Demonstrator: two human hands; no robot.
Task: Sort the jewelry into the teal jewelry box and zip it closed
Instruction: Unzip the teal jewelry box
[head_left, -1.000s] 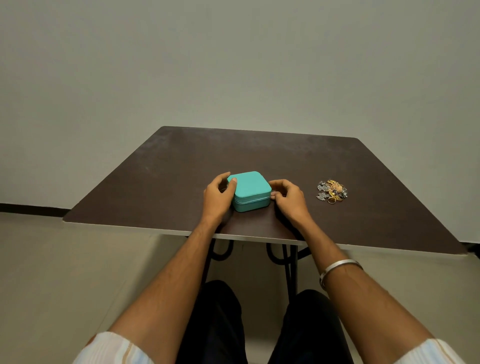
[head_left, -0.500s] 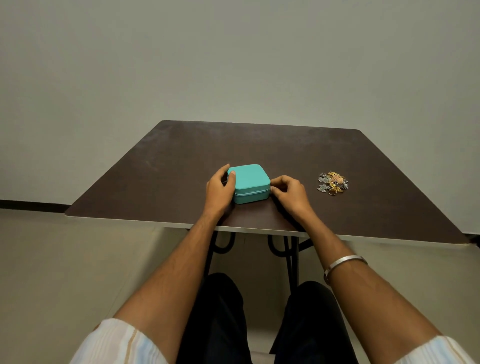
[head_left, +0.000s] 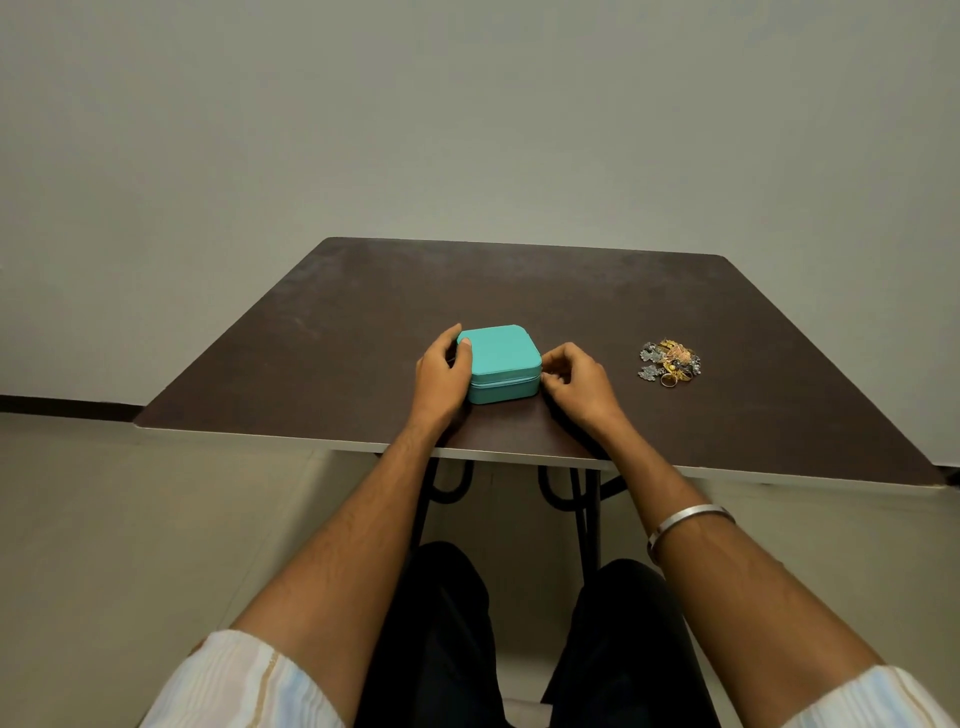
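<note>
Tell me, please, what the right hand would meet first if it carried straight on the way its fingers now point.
The right hand points left, fingertips already at the teal jewelry box, so it would likely meet the box's right side at the zip seam; exact contact is unclear.

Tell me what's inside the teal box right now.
Cannot be seen: the teal jewelry box is closed, lid down, so its inside is hidden. The left hand grips its left side; the right hand pinches at its right edge. The jewelry pile lies outside, on the table.

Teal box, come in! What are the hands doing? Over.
Left hand grips jewelry box, lid down. Right hand pinches at its right seam. Jewelry pile waits apart, nothing between.
</note>
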